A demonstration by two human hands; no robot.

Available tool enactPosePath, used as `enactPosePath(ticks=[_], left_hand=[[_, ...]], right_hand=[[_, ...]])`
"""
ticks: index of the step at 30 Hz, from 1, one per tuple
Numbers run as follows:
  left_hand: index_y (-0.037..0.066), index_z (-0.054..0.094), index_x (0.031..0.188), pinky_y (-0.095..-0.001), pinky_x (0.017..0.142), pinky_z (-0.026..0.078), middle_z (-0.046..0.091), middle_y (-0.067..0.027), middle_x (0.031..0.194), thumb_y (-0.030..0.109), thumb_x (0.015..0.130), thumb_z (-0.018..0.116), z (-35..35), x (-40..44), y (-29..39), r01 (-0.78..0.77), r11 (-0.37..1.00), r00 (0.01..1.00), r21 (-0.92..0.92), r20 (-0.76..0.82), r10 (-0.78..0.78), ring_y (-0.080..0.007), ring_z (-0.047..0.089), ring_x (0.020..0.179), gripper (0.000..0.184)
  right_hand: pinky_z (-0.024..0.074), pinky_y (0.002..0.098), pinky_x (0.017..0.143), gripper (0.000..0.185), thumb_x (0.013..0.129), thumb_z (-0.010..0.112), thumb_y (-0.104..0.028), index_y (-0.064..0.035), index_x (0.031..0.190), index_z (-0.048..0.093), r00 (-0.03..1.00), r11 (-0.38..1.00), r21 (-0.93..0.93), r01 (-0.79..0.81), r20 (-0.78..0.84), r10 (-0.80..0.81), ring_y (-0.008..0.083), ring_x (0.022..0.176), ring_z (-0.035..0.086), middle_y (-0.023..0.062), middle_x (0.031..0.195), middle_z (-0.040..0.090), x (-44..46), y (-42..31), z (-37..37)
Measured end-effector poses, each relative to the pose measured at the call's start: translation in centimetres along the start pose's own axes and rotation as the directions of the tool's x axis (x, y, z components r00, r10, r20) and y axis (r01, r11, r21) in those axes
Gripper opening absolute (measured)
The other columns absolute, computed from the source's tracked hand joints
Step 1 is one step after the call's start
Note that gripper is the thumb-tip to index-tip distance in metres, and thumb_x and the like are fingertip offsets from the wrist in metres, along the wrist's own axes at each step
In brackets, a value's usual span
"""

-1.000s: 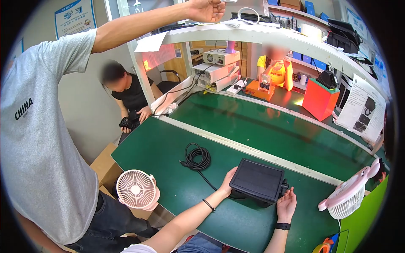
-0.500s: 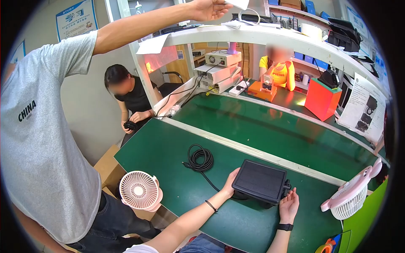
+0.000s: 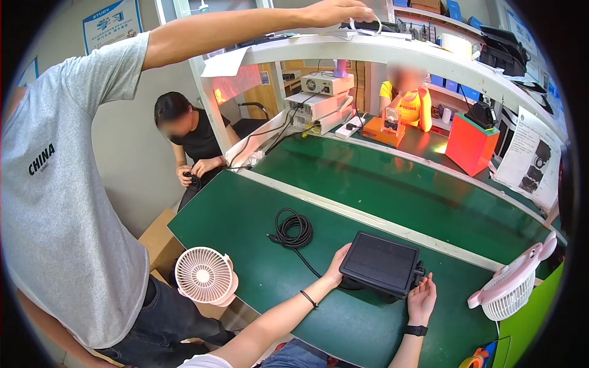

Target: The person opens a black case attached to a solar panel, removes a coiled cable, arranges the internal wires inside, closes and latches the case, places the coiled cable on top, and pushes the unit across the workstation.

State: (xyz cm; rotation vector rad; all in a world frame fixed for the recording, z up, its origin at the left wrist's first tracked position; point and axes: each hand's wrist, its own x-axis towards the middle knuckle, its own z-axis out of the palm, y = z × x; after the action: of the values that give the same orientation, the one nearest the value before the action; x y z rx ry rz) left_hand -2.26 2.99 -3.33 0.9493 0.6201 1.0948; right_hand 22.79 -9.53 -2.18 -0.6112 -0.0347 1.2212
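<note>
A black rectangular panel (image 3: 379, 262), which looks like a small solar panel, is tilted above the green table in front of me. My left hand (image 3: 335, 268) grips its left edge, with part of the fingers hidden behind it. At the panel's right side is a dark knobbed fitting (image 3: 419, 270). My right hand (image 3: 421, 299) is beside that fitting, palm up and fingers loosely extended; whether it touches cannot be made out. A black cable (image 3: 294, 230) lies coiled on the table, left of the panel, one length running toward it.
Pink fans stand at the left (image 3: 204, 276) and right (image 3: 512, 282) table edges. A person in a grey shirt (image 3: 80, 202) reaches over the overhead shelf (image 3: 392, 50). Another person (image 3: 196, 141) handles dark cable. An orange-red box (image 3: 469, 147) stands beyond the white divider (image 3: 368, 218).
The standing person's arm has reached farther right along the shelf, and the white item in that hand is out of sight. My hands and the panel have barely moved.
</note>
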Motion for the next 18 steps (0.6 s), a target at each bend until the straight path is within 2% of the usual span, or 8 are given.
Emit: enactPosePath(ticks=[9,18], left_hand=[[0.003,0.05,0.131,-0.0259,0.092,0.047,0.06,-0.0038,0.119,0.022,0.099,0.046,0.5,-0.2,0.5,-0.013,1.0,1.0,0.024,0.003,0.013,-0.0119,0.058,0.105,0.037],[0.004,0.049,0.132,-0.0261,0.092,0.047,0.059,-0.0041,0.12,0.022,0.099,0.045,-0.3,0.1,-0.7,-0.025,1.0,1.0,0.013,0.006,0.025,-0.0122,0.058,0.106,0.037]], right_hand=[[0.0418,0.0249,0.073,0.028,0.096,0.046,-0.025,-0.0183,0.123,0.053,1.0,1.0,-0.012,0.005,0.012,-0.005,0.0071,0.081,0.052,-0.0069,0.093,0.056,0.1,0.2,-0.2],[0.046,0.0231,0.072,0.029,0.096,0.048,-0.023,-0.0165,0.123,0.054,1.0,1.0,-0.015,0.008,0.023,-0.008,0.0071,0.081,0.054,-0.0059,0.092,0.058,0.2,0.2,-0.4]])
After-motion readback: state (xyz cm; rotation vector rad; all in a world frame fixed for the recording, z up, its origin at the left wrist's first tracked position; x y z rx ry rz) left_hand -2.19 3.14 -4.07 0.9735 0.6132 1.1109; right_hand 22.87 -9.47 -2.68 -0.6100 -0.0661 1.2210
